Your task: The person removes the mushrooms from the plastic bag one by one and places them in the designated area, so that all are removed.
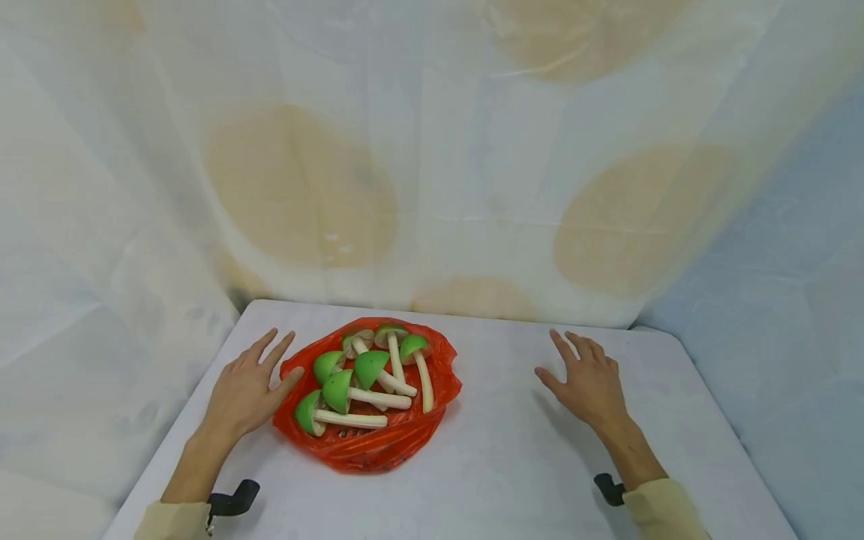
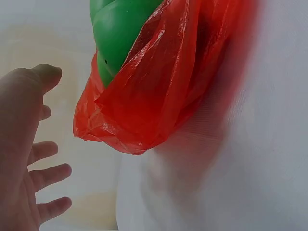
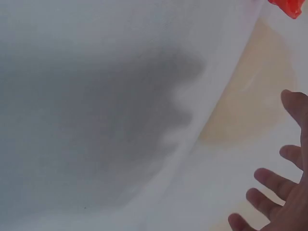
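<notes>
- While scanning the head view, find seven green-capped mushrooms (image 1: pixel 337 390) heaped in an opened red plastic bag (image 1: pixel 378 454), left of centre on a white table (image 1: pixel 506 450).
- Note the left hand (image 1: pixel 244 391) just beside the bag's left edge, with fingers spread and grasping nothing.
- Note the right hand (image 1: pixel 589 384) well apart on the bag's other side, likewise released and holding nothing.
- To handle this pile well, probably steady the bag's rim lightly with one hand.
- Preferably pinch stems singly, easing overlapping caps apart without tugging the thin plastic.
</notes>
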`<state>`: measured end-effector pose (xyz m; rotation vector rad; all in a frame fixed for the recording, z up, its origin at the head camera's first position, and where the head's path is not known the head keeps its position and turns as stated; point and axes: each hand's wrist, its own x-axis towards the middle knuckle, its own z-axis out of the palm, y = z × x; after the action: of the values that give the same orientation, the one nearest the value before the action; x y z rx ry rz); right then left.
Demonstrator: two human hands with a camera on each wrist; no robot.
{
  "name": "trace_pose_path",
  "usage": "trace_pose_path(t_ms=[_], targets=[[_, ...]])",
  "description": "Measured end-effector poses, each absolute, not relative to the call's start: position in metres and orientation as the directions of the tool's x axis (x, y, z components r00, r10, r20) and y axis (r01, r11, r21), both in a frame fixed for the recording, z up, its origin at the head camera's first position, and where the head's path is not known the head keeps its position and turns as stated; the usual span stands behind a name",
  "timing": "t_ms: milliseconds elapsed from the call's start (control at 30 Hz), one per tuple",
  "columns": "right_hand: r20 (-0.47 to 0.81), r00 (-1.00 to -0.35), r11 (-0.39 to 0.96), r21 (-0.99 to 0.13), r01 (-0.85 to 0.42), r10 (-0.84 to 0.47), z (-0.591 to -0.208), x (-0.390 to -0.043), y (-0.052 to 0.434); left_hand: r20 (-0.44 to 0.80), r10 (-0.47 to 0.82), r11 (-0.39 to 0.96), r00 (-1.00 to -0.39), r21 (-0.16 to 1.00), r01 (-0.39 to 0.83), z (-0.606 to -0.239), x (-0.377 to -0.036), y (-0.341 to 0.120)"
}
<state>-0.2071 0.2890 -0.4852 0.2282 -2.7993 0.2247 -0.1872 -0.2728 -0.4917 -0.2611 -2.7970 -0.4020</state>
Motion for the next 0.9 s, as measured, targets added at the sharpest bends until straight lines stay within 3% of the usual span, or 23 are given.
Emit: trace_pose_path(t_ms=[200,500,900], targets=[[0.373,-0.908,0.940,-0.194,-0.281,-0.194,-0.482,-0.209,0.278,0.262,0.154,0.919,-0.953,0.316,0.236,-0.493,-0.188,-0.272],[0.230,-0.958,0.868,-0.424,-0.260,-0.175,-0.470,-0.212,0.251,0.184,0.166,0.850,-0.969,0.471,0.235,-0.498,-0.189,-0.273],[0.178,-0.951,0.719,-0.623,-0.308,-0.253,-0.464,-0.212,0.200,0.132,0.222,0.726,-0.966,0.639,0.254,-0.505,-0.190,-0.278]])
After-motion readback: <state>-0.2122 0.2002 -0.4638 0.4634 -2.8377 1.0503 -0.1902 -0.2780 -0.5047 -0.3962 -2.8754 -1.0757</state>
